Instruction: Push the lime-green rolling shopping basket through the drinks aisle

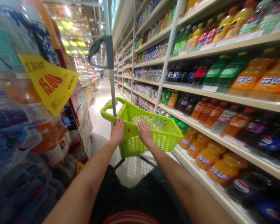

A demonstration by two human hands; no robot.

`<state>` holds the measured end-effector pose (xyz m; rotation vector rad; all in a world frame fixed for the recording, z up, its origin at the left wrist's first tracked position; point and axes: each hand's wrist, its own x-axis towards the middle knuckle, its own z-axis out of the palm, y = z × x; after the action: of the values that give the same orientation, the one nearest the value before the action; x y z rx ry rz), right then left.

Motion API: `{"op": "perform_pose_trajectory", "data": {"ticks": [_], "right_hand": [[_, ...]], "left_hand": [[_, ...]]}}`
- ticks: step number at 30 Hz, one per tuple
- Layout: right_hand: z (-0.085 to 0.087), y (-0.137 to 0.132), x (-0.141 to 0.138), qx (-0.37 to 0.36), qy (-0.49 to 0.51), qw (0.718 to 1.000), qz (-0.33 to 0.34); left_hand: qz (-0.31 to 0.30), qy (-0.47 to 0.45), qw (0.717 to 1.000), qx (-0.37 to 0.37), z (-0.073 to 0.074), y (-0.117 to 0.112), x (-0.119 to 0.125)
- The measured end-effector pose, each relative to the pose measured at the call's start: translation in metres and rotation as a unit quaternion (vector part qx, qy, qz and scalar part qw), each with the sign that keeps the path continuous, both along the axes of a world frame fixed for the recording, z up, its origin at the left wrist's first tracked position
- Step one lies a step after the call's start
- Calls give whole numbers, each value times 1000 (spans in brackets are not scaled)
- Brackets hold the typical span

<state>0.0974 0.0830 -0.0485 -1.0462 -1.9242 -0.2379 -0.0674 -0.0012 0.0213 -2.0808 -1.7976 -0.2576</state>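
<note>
Bottle-lined supermarket aisle (102,96): your left grip (117,132) and right grip (145,132) hold the green basket (132,138) by its near rim (131,125), so keep pressure even.

Lime-green basket (131,134), slate-grey handle (109,52), yellow price sign (58,93) with red digits (50,84).

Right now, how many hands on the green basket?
2: left hand at near rim of the basket, by the grey pole; right hand farther right along it. No others visible.
</note>
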Motion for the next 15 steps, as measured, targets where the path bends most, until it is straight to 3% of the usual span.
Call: {"op": "perform_pose_trajectory", "data": {"ticks": [8, 11, 15], "right_hand": [[12, -8, -45, 3, -54, 998, 36], [5, -8, -29, 7, -57, 998, 24], [-11, -10, 17, -3, -56, 998, -28]], "left_hand": [[1, 4, 1000, 11, 0, 2, 2], [-19, 15, 1000, 1, -4, 2, -4], [-26, 18, 1000, -3, -7, -2, -14]]}}
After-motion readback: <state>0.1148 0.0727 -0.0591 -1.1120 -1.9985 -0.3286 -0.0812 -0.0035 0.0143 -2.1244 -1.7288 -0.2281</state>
